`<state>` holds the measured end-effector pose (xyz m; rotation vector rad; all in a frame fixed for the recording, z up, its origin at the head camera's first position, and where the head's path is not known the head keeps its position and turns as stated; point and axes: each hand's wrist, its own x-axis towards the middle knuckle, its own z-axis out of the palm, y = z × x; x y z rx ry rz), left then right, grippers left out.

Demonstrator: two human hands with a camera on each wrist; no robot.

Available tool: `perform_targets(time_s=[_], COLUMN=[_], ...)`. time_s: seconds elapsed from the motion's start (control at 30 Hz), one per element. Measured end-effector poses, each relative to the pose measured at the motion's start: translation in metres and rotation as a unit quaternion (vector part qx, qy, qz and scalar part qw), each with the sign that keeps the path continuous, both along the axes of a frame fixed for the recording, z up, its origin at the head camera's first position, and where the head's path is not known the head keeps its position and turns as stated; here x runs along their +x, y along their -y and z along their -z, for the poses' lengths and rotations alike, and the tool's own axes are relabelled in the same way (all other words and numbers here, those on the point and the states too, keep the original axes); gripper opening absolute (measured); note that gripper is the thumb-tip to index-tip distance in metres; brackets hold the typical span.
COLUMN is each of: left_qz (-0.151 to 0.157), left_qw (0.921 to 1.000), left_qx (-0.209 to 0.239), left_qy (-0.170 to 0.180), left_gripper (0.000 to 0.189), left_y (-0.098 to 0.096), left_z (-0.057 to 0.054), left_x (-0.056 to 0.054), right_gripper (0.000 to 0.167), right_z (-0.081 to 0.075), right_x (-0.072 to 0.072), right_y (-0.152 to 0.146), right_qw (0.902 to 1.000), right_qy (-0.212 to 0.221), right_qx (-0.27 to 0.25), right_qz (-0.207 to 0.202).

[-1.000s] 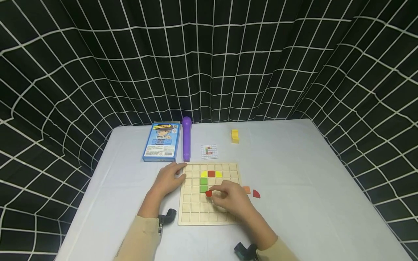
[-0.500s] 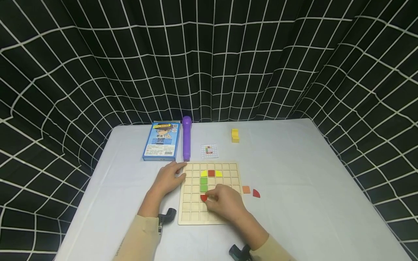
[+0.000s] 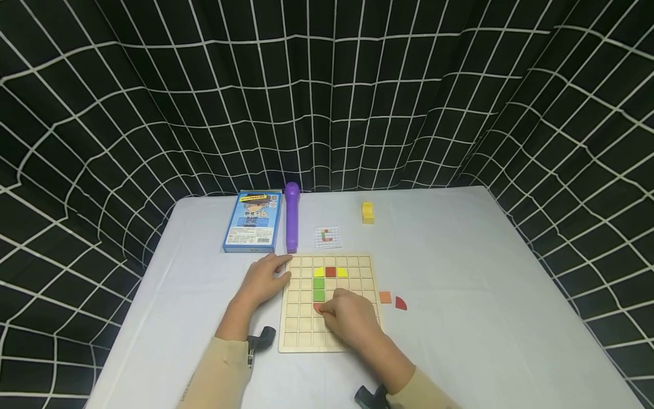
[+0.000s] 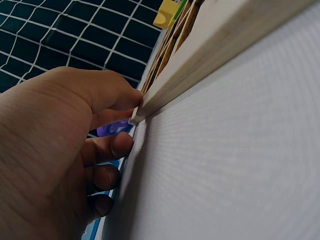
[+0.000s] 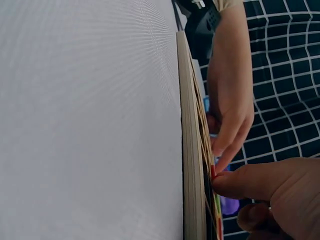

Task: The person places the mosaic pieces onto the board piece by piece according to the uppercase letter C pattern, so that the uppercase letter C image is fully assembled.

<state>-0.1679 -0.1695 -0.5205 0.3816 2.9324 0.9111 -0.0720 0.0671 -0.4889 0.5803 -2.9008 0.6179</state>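
A wooden grid board (image 3: 297, 339) lies on the white table. My left hand (image 3: 263, 279) rests against its left edge, index fingertip near the far corner; in the left wrist view the thumb and fingers touch the wood without wrapping it. My right hand (image 3: 352, 318) pinches a red quarter-circle tile (image 3: 317, 307) at a cell just below two green square tiles (image 3: 319, 289); the fingers partly cover it. Above the green ones sit a yellow rounded tile (image 3: 319, 273), a red square tile (image 3: 330, 272) and another yellow rounded tile (image 3: 342, 273).
Right of the board lie an orange square tile (image 3: 385, 297) and a second red quarter-circle tile (image 3: 401, 303). Beyond it are a pattern card (image 3: 327, 237), a purple microphone-shaped stick (image 3: 292, 218), a blue box (image 3: 252, 221) and a yellow block (image 3: 368, 213). Gridded black curtain surrounds the table.
My right hand has carried the red quarter-circle tile left and slightly toward me, then lowered it onto the cell under the green tiles. My left hand stays at the board's edge.
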Motion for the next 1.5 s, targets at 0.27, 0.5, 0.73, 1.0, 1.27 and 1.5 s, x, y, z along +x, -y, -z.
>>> perform_targets(time_s=[0.27,0.5,0.73,1.0,1.27,1.5], left_qz=[-0.004,-0.006,0.0,-0.008,-0.006,0.001], left_qw=[1.0,1.0,1.0,1.0,1.0,0.9999], left_qx=[0.002,0.002,0.002,0.0,-0.001,0.001], left_qy=[0.002,0.001,-0.004,0.004,-0.004,-0.01], left_gripper=[0.048,0.047,0.046,0.047,0.047,0.046], left_y=[-0.001,-0.002,-0.001,0.0,0.0,0.0], left_z=[0.0,-0.002,0.0,0.002,0.002,0.001], left_x=[0.0,0.0,0.001,0.003,0.001,0.001], right_gripper=[0.01,0.018,0.022,0.031,0.038,0.025], right_z=[-0.004,-0.009,-0.019,-0.023,-0.017,-0.01], right_x=[0.0,0.0,0.003,-0.003,-0.01,-0.015], right_y=[-0.008,-0.031,-0.058,-0.091,-0.116,-0.12], right_qw=[0.9991,0.9954,0.9855,0.9831,0.9786,0.974], right_qy=[0.036,0.067,0.111,0.137,0.162,0.163], right_qx=[-0.021,-0.066,-0.115,-0.053,0.002,0.016], right_qz=[0.0,0.017,0.056,0.11,0.127,0.156])
